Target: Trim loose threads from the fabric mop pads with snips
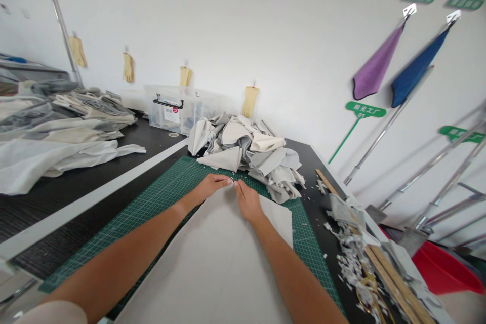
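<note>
A large pale grey-white piece of fabric point(212, 258) stretches from the front edge of the view over a green cutting mat point(163, 192). At its far edge my left hand point(214, 185) pinches the cloth between thumb and fingers. Close beside it on the right, my right hand point(246, 198) is closed on the same edge. A tiny dark spot shows between the fingertips, too small to name. Just beyond both hands lies a heap of grey and cream fabric pieces point(235, 134).
Folded fabric stacks point(72, 111) lie at left, beside a white strip point(102, 190). A clear plastic box point(170, 111) stands behind. Fabric scraps point(351, 258), wooden rulers point(398, 278) and scissors line the table's right edge; a red basin point(444, 266) is beyond. Cloths and gloves hang on the wall.
</note>
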`<state>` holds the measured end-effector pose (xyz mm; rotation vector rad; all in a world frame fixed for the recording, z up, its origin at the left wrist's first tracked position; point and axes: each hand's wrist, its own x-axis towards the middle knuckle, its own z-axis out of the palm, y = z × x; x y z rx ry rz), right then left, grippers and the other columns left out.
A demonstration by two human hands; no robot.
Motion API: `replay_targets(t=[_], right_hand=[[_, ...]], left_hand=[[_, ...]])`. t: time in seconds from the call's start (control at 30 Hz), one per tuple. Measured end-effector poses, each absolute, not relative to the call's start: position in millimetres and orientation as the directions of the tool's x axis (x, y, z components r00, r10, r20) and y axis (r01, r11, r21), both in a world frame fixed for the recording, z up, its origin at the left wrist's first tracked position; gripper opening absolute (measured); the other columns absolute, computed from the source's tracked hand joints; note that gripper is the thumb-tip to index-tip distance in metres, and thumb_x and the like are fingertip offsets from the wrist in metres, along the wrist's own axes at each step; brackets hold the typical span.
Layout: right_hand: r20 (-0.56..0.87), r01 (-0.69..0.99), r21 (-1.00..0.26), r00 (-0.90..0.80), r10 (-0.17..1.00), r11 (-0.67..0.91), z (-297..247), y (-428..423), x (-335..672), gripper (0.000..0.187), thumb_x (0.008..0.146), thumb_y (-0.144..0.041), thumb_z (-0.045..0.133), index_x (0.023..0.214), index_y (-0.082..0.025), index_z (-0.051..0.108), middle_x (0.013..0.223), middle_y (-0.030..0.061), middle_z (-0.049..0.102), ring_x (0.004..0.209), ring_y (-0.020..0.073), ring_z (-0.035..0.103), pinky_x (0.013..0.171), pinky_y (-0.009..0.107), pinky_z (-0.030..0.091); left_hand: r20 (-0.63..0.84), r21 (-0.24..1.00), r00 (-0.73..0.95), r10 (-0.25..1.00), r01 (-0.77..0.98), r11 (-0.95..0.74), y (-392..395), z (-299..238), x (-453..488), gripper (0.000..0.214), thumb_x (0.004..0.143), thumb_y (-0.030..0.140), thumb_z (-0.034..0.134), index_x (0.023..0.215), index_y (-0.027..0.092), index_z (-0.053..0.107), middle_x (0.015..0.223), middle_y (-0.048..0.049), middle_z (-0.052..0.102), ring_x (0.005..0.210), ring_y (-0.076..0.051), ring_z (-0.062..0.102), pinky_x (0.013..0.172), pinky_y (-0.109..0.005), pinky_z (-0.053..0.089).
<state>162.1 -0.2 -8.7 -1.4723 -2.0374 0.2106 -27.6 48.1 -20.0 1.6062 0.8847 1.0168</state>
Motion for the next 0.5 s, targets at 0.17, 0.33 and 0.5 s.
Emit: replay_targets(t=[0.17, 0.33, 0.5], right_hand=[[0.413, 0.713, -0.608, -0.092, 0.906, 0.35, -13.7, 4.2, 163.4, 0.042, 0.106, -0.05, 0.024, 0.09, -0.024, 0.053, 0.075, 0.002, 0.061, 0.066, 0.0194, 0.058, 0.062, 0.029, 0.036], [0.438, 0.618, -0.714, 0.026, 0.898, 0.331, -15.2, 8.4, 167.2, 0.045, 0.104, -0.053, 0.023, 0.083, -0.024, 0.05, 0.072, 0.0022, 0.058, 0.068, 0.0201, 0.057, 0.065, 0.03, 0.04], [0.433, 0.631, -0.723, 0.096, 0.896, 0.282, -13.9, 10.8, 170.7, 0.046, 0.104, -0.053, 0.023, 0.082, -0.025, 0.051, 0.074, 0.004, 0.06, 0.07, 0.0221, 0.058, 0.066, 0.032, 0.04]], left_hand=[[0.199, 0.965, 0.377, 0.905, 0.084, -0.247, 51.4, -21.3, -27.1, 0.046, 0.083, 0.056, 0.064, 0.099, 0.015, 0.076, 0.093, -0.005, 0.076, 0.081, -0.021, 0.066, 0.071, -0.027, 0.05], [0.283, 0.906, 0.31, 0.908, 0.225, -0.359, 56.6, -22.3, -27.4, 0.044, 0.086, 0.055, 0.058, 0.092, 0.016, 0.077, 0.085, -0.0024, 0.074, 0.078, -0.019, 0.065, 0.068, -0.025, 0.047], [0.338, 0.82, 0.166, 0.926, 0.432, -0.376, 58.4, -19.6, -32.9, 0.04, 0.089, 0.05, 0.052, 0.093, 0.018, 0.076, 0.087, -0.0032, 0.076, 0.08, -0.02, 0.066, 0.068, -0.025, 0.046]])
